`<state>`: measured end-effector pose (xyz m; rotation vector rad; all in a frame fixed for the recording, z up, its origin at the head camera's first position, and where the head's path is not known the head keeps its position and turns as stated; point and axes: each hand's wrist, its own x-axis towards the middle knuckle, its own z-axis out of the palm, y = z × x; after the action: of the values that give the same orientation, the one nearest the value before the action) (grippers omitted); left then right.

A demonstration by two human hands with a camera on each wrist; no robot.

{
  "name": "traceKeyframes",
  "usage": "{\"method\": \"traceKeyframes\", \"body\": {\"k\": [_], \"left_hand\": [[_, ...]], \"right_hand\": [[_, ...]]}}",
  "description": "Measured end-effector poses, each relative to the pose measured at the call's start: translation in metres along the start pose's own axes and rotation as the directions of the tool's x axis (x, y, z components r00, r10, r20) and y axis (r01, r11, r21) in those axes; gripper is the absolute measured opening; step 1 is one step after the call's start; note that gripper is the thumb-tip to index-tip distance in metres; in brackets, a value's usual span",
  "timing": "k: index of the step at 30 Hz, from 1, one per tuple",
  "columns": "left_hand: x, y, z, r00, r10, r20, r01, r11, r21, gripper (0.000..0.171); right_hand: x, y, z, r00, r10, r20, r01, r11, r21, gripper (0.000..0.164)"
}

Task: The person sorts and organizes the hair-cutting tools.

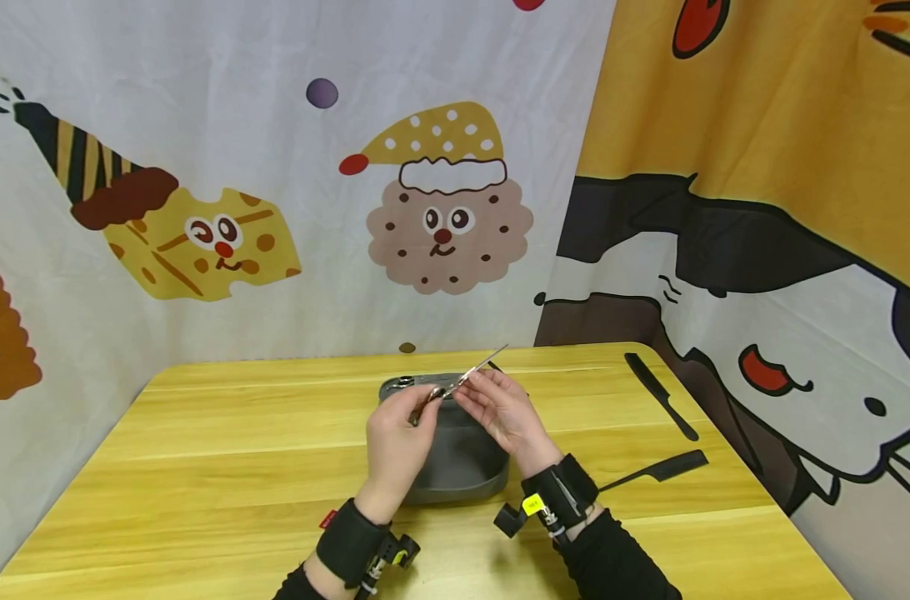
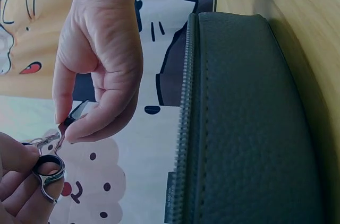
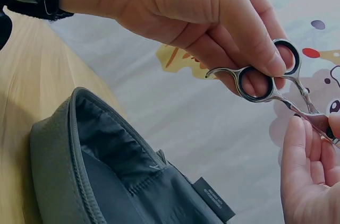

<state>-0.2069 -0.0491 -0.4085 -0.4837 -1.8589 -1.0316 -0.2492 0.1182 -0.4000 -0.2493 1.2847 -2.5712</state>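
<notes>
A pair of silver hairdressing scissors (image 1: 462, 379) is held between both hands above a dark grey zip case (image 1: 458, 454). My left hand (image 1: 398, 437) pinches the scissors by the finger rings, which have black inner linings in the right wrist view. Farther along the scissors, my right hand (image 1: 507, 412) pinches them near the pivot with thumb and fingers. The blades point up and to the right, partly hidden by the right fingers. Under the hands, the case lies unzipped on the table, its dark lining (image 3: 109, 149) showing.
Something small and shiny, metallic (image 1: 404, 382), lies at the case's back left edge. To the right on the wooden table (image 1: 222, 467) lie a black comb (image 1: 653, 387) and a black tail comb (image 1: 678, 465). A printed curtain (image 1: 275, 150) hangs behind the table.
</notes>
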Motion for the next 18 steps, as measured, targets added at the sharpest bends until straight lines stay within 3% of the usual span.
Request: {"method": "traceKeyframes", "body": {"k": [10, 18], "left_hand": [[0.002, -0.001, -0.007, 0.998, -0.058, -0.007, 0.058, 0.998, -0.038, 0.020], [0.005, -0.005, -0.015, 0.996, -0.088, -0.014, 0.088, 0.996, -0.017, 0.020]], "right_hand": [[0.001, -0.010, -0.011, 0.997, 0.025, 0.073, -0.015, 0.990, -0.139, 0.015], [0.002, -0.023, -0.022, 0.995, 0.023, 0.095, 0.002, 0.967, -0.256, 0.054]]}}
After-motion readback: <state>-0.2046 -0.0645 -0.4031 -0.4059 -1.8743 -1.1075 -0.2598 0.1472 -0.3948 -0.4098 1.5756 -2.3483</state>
